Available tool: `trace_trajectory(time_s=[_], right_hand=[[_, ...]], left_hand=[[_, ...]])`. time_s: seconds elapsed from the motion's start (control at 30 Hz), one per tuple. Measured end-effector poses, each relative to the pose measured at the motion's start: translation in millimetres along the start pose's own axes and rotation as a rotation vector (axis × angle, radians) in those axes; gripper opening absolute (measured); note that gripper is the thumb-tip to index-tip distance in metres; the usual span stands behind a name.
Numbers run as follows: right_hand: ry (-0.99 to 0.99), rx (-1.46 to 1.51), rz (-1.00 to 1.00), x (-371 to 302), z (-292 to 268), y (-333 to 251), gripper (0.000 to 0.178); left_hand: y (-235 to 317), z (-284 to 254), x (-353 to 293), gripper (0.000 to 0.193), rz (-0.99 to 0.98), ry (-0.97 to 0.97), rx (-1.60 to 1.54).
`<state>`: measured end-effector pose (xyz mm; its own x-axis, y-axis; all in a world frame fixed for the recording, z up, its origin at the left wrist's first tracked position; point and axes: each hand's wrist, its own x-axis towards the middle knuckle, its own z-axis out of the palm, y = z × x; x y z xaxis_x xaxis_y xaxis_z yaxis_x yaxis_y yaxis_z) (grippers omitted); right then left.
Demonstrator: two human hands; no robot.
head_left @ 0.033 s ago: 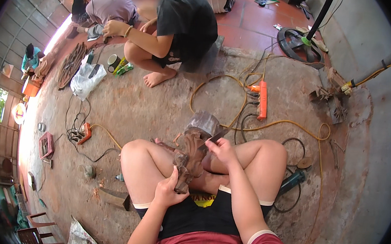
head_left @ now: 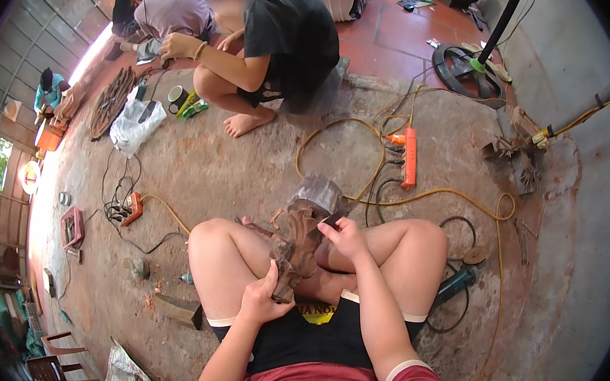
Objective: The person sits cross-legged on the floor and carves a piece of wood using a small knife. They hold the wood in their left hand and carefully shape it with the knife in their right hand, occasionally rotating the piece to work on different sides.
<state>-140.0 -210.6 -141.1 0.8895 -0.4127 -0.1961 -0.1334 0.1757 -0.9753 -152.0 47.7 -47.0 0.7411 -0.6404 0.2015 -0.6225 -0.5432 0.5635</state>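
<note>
A brown carved wooden figure lies lengthwise between my bent legs, its far end against a greyish block. My left hand is closed around the carving's near end, thumb along the top. Pinched in my right hand is a dark flat strip, held against the right side of the carving's upper part. Whether the strip is sandpaper or a thin file cannot be made out. The carving's underside is hidden.
An orange power strip with yellow and black cords lies ahead. By my right knee is a green power tool. A wedge-shaped wood piece lies left of me. A person squats ahead, near a white plastic bag.
My right hand and the dark strip have shifted very slightly to the left and toward me along the carving. My left hand keeps its hold in the same place.
</note>
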Motion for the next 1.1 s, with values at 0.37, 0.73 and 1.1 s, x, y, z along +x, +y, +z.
trace_trajectory(time_s=[0.37, 0.73, 1.1], right_hand=[[-0.017, -0.056, -0.002, -1.8, -3.5, 6.6, 0.029], [0.037, -0.209, -0.001, 2.7, -8.4, 21.6, 0.032], [0.163, -0.081, 0.002, -2.2, -4.8, 3.3, 0.025]], left_hand=[[0.4, 2.8, -0.2, 0.089, 0.011, 0.012, -0.031], [1.6, 3.1, -0.2, 0.091, 0.010, 0.013, -0.050], [1.9, 3.6, -1.4, 0.091, 0.013, 0.009, -0.049]])
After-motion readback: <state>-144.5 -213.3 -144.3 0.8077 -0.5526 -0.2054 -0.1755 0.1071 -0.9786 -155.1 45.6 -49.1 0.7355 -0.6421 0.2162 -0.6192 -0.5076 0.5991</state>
